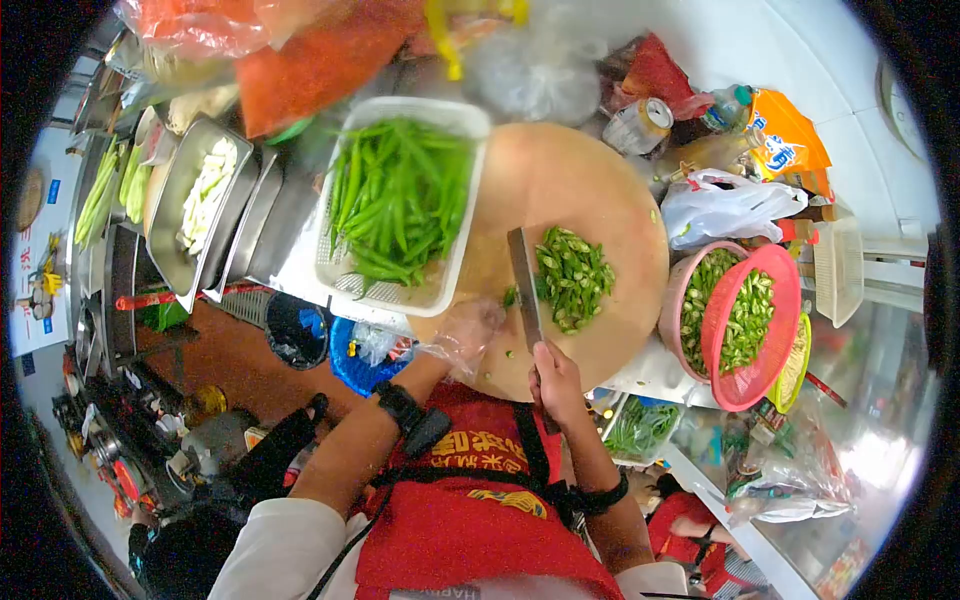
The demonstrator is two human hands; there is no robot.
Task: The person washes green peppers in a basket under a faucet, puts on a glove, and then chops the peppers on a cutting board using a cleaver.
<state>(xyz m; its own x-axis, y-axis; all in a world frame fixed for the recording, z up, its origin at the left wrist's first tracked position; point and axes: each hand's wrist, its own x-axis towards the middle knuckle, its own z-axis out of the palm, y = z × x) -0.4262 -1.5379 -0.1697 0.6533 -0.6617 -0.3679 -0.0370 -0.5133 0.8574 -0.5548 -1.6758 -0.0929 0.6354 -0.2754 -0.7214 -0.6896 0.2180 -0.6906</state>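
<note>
My right hand [556, 378] is closed round the handle of a cleaver [524, 285], whose blade stands on the round wooden chopping board [610, 180]. Just right of the blade lies a pile of chopped green peppers [573, 280]. To the blade's left is my left hand [473, 325], in a clear plastic glove; its fingers are blurred, with a bit of green by the tips, and their grip cannot be made out. A white plastic basket [478, 190] of whole green peppers [400, 195] overlaps the board's left side.
Pink baskets [760, 385] with chopped peppers stand right of the board. Beyond it are a white plastic bag [725, 210], a can [640, 127] and an orange packet [785, 135]. Metal trays [205, 270] sit left; below is a blue-lined bin [350, 370]. Other people are at lower left and right.
</note>
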